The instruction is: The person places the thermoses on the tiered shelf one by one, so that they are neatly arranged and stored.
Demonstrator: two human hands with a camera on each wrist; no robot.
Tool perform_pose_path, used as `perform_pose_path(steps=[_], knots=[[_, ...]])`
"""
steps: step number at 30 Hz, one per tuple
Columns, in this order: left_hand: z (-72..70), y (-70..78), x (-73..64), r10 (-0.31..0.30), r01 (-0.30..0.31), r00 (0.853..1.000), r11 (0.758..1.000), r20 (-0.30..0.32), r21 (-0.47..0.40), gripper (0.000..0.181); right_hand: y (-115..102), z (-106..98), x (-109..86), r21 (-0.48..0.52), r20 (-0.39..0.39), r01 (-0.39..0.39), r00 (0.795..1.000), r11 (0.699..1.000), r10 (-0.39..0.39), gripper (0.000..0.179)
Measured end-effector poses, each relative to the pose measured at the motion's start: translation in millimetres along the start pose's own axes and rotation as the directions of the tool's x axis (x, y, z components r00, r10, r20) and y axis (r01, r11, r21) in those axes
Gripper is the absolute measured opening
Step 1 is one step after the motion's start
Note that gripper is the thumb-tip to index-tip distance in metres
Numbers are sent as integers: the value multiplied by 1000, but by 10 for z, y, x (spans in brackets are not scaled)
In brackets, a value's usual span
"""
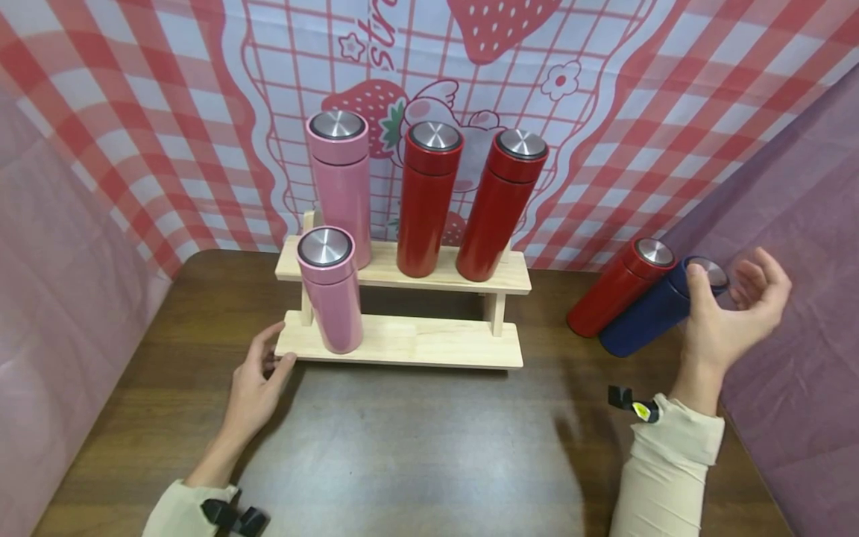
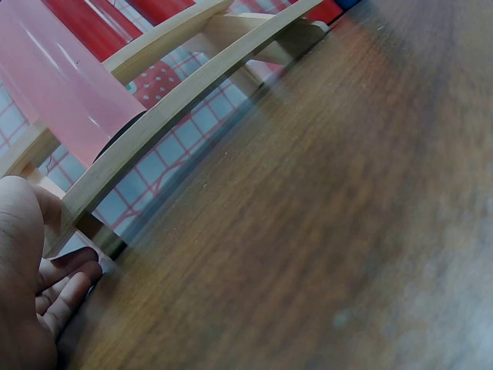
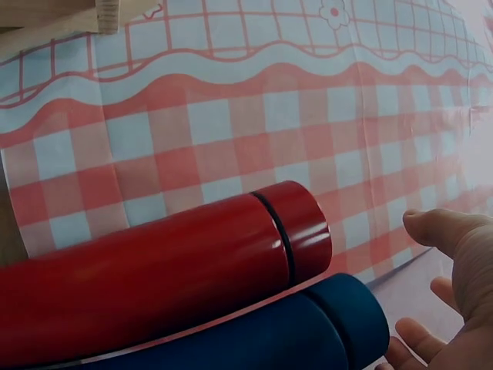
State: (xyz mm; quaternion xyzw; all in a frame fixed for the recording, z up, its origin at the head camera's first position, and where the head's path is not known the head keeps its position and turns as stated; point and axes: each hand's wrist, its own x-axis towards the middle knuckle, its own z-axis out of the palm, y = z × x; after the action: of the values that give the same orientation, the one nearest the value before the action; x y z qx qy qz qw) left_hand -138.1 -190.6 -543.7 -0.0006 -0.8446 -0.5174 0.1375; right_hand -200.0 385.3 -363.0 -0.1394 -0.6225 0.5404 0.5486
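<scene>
My left hand [image 1: 258,384] pinches the left end of a two-tier wooden shelf stand [image 1: 429,343]. In the left wrist view, the thumb of this hand [image 2: 23,270] lies at the board's end with the fingers curled beneath. A pink vacuum flask [image 1: 338,309] stands on the lower tier; a taller-looking pink flask [image 1: 345,201] and two red flasks [image 1: 426,216] [image 1: 496,216] occupy the upper one. On the right, my right hand [image 1: 734,321] is beside the lid of a blue flask [image 1: 647,313], fingers spread and loosely bent, holding nothing. Against the blue flask stands another red flask [image 1: 611,294].
Behind the stand hangs a red-and-white checked cloth [image 1: 597,149] with strawberry prints. Pinkish-purple cloth covers the left side [image 1: 67,261] and right side [image 1: 792,224]. The brown wooden table [image 1: 416,447] extends in front of the stand.
</scene>
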Motion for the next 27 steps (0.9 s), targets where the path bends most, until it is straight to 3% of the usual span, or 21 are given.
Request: perform_pose_path(steps=[8, 17, 27], knots=[[3, -2, 2, -2, 2, 1000, 1000, 4, -4, 56, -25, -60, -30, -112, 12, -1, 1000, 994, 2, 51], [-5, -5, -6, 0, -1, 1000, 1000, -5, -12, 55, -65, -19, -91, -107, 31, -39, 999, 994, 42, 53], [-2, -13, -3, 3, -3, 1000, 1000, -5, -7, 55, 280, -58, 42, -161, 46, -70, 996, 985, 78, 52]])
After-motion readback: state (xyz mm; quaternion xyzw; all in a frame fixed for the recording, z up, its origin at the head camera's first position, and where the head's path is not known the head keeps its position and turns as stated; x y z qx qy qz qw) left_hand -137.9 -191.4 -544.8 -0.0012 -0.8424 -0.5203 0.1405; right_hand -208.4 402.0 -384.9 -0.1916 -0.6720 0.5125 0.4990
